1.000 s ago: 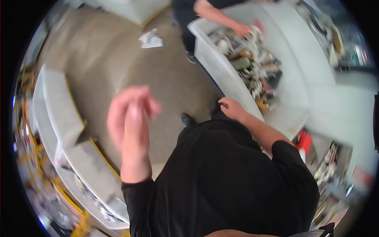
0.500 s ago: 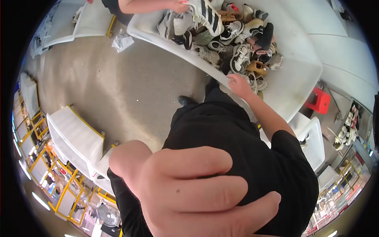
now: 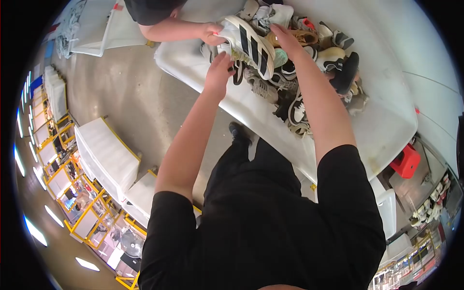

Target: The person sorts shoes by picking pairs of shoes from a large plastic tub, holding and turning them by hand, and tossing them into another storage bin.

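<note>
A white shoe with black stripes (image 3: 249, 46) is held over the bin by another person's hand (image 3: 210, 34). My left hand (image 3: 220, 70) is just below that hand, at the near side of the shoe; its fingers are bent, and whether they grip anything is unclear. Reaching over the pile, my right hand (image 3: 286, 41) has its fingers apart beside the far side of the striped shoe, with nothing seen in it. Many mixed shoes lie in the white bin (image 3: 386, 140), among them a black shoe (image 3: 346, 73).
A red stool (image 3: 406, 161) stands beyond the bin's right end. White carts (image 3: 108, 154) with yellow edges are at the left, near yellow racks (image 3: 87, 222). Another white bin (image 3: 386, 210) stands at the lower right. A fan (image 3: 131, 243) is at the lower left.
My left hand has gone from close before the camera to the striped shoe. My right hand has left the bin's rim and reached over the pile. The striped shoe now shows more fully.
</note>
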A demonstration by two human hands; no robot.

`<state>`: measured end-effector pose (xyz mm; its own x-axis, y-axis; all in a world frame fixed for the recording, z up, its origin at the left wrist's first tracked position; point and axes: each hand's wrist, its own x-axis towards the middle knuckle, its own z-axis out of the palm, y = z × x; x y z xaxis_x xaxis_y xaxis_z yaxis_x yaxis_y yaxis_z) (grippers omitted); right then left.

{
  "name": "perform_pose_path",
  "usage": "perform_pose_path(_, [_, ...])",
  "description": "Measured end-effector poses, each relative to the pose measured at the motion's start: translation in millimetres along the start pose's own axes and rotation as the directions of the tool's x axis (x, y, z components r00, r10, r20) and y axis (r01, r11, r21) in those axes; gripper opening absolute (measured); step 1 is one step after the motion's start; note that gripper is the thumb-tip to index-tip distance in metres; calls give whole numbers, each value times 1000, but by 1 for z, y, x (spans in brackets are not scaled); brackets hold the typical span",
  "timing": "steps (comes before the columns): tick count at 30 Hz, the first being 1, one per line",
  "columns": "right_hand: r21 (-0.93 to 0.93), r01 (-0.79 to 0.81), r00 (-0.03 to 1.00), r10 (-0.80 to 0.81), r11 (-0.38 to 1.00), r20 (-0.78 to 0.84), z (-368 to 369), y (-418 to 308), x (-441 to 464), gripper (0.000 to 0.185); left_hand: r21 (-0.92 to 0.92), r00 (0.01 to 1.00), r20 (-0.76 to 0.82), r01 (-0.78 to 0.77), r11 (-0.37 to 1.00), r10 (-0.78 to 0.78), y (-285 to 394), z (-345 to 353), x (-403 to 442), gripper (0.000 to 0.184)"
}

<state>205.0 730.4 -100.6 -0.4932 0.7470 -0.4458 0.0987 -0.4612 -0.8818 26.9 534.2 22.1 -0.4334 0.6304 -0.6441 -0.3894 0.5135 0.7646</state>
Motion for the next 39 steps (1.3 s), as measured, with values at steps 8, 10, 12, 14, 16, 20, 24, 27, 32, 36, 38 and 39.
perform_pose_path(8, [127,-272,920,219,954,325,47,21,-36,54,-180,975,86,217,959,-204,-6,21,67,35])
perform_pose_path(10, [109,-228,928,182,968,326,65,18,-90,55,-74,975,103,203,976,-195,-24,4,65,35])
perform_pose_path(12, [371,-327,938,249,869,243,88,27,-134,56,145,990,58,121,982,-130,-16,-4,29,33])
perform_pose_path(14, [521,-310,950,232,795,210,97,74,-164,56,296,994,36,92,951,-108,-22,-21,-9,43])
perform_pose_path(16, [629,-376,918,365,681,154,119,76,-230,51,445,988,32,124,887,-154,-7,-41,-70,44])
perform_pose_path(20, [410,-266,951,168,873,259,195,34,-329,51,372,996,82,-46,927,17,-16,-144,-175,37])
perform_pose_path(24, [94,-223,899,167,970,406,247,49,-366,50,-190,986,-90,123,974,-142,-69,-295,-234,42])
perform_pose_path(27, [-285,-137,953,205,949,225,283,70,-374,43,-479,918,-248,163,863,-311,-155,-395,-274,33])
perform_pose_path(32, [-468,-201,930,318,861,186,317,106,-387,36,-907,664,-314,1,420,-679,-316,-499,-334,23])
perform_pose_path(36, [-625,-138,895,367,768,253,343,122,-385,34,-930,558,-282,-359,79,-781,-423,-586,-359,25])
perform_pose_path(38, [-663,-124,868,404,738,289,366,123,-385,34,-780,558,-291,-608,-145,-777,-412,-670,-411,19])
perform_pose_path(39, [-676,-103,857,411,729,312,381,123,-382,34,-720,519,-389,-686,-100,-761,-404,-721,-451,23])
